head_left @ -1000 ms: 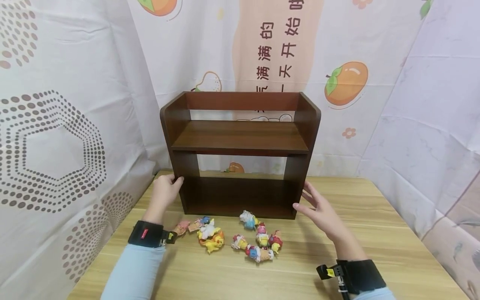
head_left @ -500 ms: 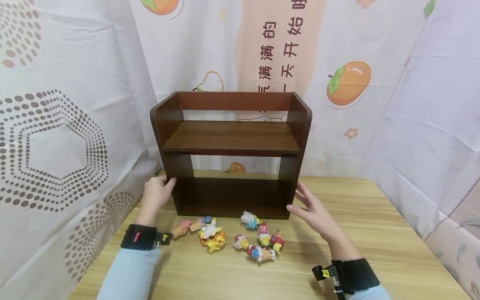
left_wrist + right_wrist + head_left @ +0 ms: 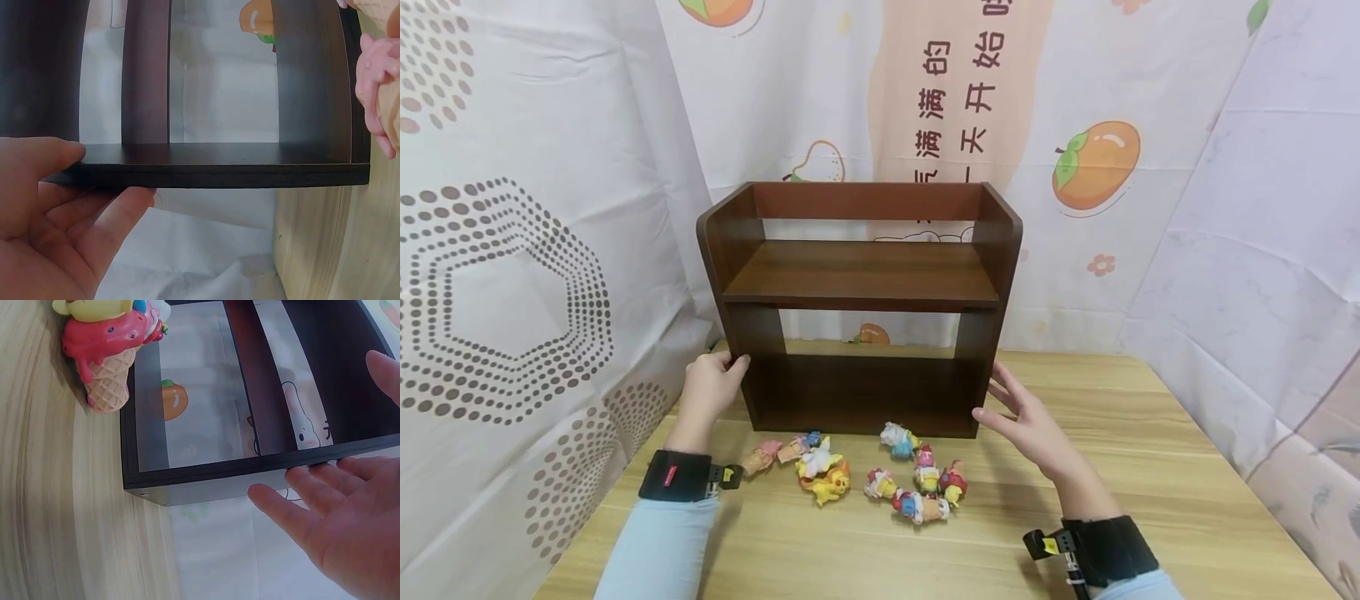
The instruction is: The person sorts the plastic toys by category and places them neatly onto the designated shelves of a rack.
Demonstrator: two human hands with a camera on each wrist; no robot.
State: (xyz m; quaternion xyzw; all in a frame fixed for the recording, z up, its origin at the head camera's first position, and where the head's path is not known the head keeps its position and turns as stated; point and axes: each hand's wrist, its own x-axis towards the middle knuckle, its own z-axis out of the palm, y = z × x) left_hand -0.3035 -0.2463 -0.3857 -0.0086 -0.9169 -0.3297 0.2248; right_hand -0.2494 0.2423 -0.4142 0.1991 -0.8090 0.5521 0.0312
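A dark brown two-tier wooden shelf (image 3: pixel 861 273) stands upright on the table. My left hand (image 3: pixel 713 385) grips the front edge of its left side panel. In the left wrist view, the thumb (image 3: pixel 62 152) lies on the panel's inner side and the fingers (image 3: pixel 122 215) on its outer side. At the right side panel, my right hand (image 3: pixel 1028 421) has its fingers extended along the outer face, fingertips right at the panel. Its thumb (image 3: pixel 382 370) stands off in front of the edge in the right wrist view.
Small toy figures lie before the shelf: a left cluster with a yellow figure (image 3: pixel 826 485) and pink-topped cone (image 3: pixel 762 457), and a right cluster including a red-and-blue cone toy (image 3: pixel 919 507). Printed curtains (image 3: pixel 1217 208) surround the wooden table (image 3: pixel 1150 467) behind and at the sides.
The shelf has shifted a little to the left, both hands moving with it. Over the last half second it is nearly still. The toys stay put.
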